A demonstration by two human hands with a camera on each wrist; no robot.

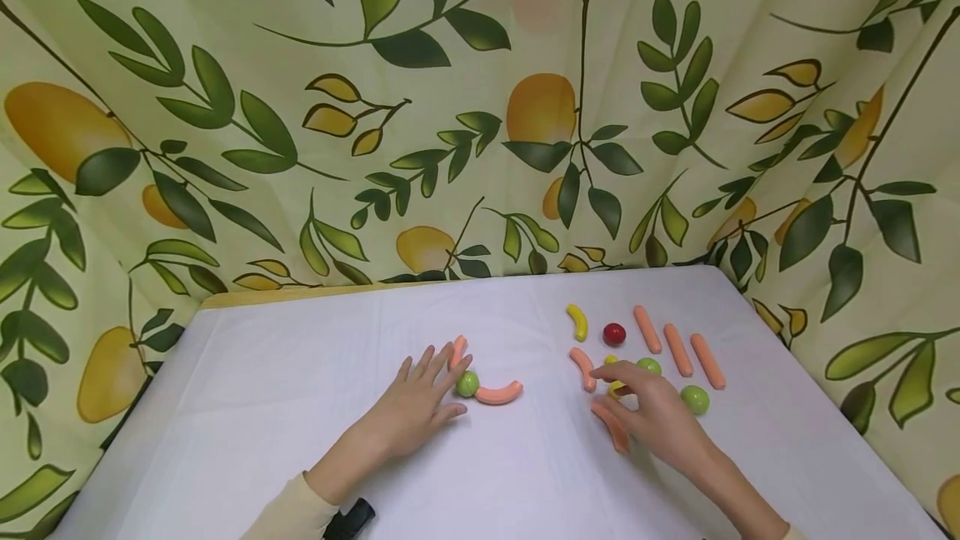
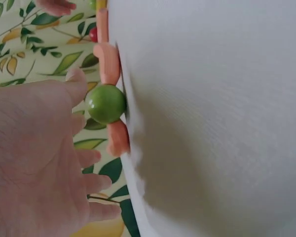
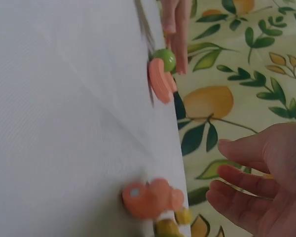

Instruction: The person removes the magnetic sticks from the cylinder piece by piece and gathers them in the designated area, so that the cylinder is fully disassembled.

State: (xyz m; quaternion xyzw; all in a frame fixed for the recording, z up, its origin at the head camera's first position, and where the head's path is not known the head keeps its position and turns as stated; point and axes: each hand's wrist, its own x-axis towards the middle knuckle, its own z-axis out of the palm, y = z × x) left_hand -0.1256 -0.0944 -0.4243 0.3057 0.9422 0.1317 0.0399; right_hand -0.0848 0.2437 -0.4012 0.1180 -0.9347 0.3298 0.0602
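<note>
My left hand (image 1: pixel 412 402) is spread over the white table, its fingers beside a small green ball (image 1: pixel 467 383). A curved pink toy sausage (image 1: pixel 501 394) lies to the right of that ball, and another pink sausage (image 1: pixel 458 350) extends behind it, partly covered by the fingers. On the right, my right hand (image 1: pixel 663 415) hovers with loosely bent fingers. The right wrist view shows nothing in its grasp. Close to its fingertips are two more curved sausages (image 1: pixel 583 369) and yellow pieces (image 1: pixel 616 390), partly hidden by the hand.
Three straight pink sausages (image 1: pixel 678 350) lie at the back right. A toy banana (image 1: pixel 577 322) and a red ball (image 1: pixel 614 334) are left of them. Green balls (image 1: pixel 695 399) sit near the right hand. Patterned cloth (image 1: pixel 465 148) hangs behind the table.
</note>
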